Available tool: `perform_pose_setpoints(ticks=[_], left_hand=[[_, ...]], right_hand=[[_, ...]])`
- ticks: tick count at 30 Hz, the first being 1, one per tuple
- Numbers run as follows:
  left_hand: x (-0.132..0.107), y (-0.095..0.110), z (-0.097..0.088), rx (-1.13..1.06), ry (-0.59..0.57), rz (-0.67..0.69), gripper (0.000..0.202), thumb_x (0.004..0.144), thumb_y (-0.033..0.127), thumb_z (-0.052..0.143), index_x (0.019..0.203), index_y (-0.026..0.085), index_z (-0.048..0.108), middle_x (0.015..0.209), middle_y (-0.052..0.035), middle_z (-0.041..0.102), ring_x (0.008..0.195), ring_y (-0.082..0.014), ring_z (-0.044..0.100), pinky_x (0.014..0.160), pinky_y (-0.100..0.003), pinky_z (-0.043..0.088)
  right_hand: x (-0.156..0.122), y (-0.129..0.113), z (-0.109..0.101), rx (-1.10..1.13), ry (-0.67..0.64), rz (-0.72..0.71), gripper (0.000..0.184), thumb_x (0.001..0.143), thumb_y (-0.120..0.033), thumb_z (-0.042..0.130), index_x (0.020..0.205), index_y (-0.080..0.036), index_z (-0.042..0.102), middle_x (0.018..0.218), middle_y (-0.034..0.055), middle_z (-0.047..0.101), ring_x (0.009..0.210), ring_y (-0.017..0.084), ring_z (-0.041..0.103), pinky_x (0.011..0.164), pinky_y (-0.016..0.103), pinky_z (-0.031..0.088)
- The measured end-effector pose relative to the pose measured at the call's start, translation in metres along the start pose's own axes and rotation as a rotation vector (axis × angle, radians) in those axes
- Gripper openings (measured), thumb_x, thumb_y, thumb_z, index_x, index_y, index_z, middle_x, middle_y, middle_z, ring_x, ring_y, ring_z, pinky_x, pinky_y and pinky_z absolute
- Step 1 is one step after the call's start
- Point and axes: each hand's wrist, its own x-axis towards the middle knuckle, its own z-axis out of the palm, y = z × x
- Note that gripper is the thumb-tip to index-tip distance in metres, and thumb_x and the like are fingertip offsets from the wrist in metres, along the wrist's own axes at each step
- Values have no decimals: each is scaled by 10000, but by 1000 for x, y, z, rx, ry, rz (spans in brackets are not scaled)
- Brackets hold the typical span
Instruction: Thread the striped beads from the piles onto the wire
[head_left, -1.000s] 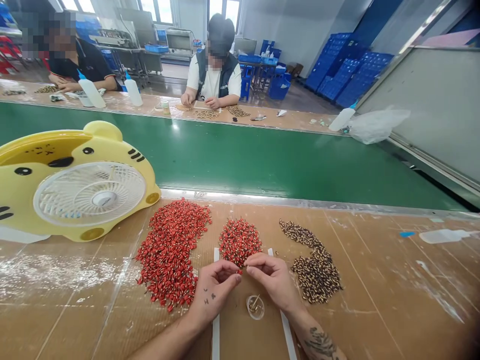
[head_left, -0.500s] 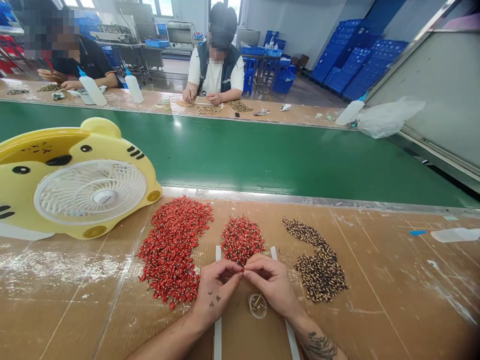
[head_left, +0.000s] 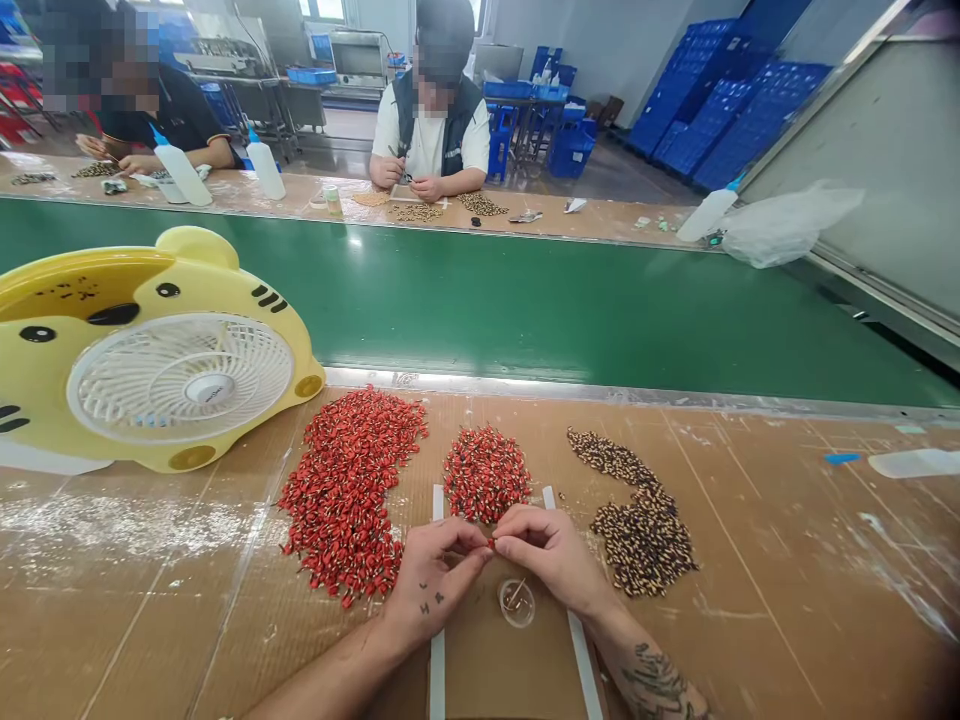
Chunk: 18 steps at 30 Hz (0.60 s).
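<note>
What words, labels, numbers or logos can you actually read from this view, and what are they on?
Nothing reads clearly enough to quote.
Hub of the yellow cat-shaped desk fan: small printed mark, too blurred to read.
Left hand: small dark tattooed marks, too small to read for certain.
Vest of the co-worker across the belt: small pale marking, too small to read.

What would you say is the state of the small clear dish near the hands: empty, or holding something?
Holding something: thin pale sticks show inside the clear dish, though their kind is too small to tell.
</note>
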Motion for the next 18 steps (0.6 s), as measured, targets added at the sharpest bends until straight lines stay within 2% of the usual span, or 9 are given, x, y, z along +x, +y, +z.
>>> perform_pose_setpoints(ticks=[5, 10, 18], left_hand=[[0, 1, 1, 11, -22, -10, 106, 809, 223, 684, 721, 172, 713, 687, -36, 713, 615, -149, 626, 586, -218, 473], [-1, -1, 3, -30, -43, -39, 120, 801, 201, 663, 686, 166, 670, 627, -14, 650, 551, -121, 551, 522, -198, 417], [-4, -8, 0, 51, -74, 44, 122, 813, 149, 608, 704, 181, 651, 621, 6, 612, 547, -114, 524, 536, -193, 385]], right_hand=[[0, -4, -4, -32, -29, 45, 206, 765, -362, 742, 689, -172, 755, 691, 36, 686, 624, 147, 582, 576, 249, 446], [-2, -5, -5, -82, -57, 55, 142, 776, -283, 713, 695, -175, 759, 698, 32, 672, 630, 144, 569, 574, 244, 431], [-2, -8, -5, -230, -101, 40, 126, 788, -191, 670, 704, -182, 762, 703, 29, 665, 663, 157, 586, 597, 254, 432]])
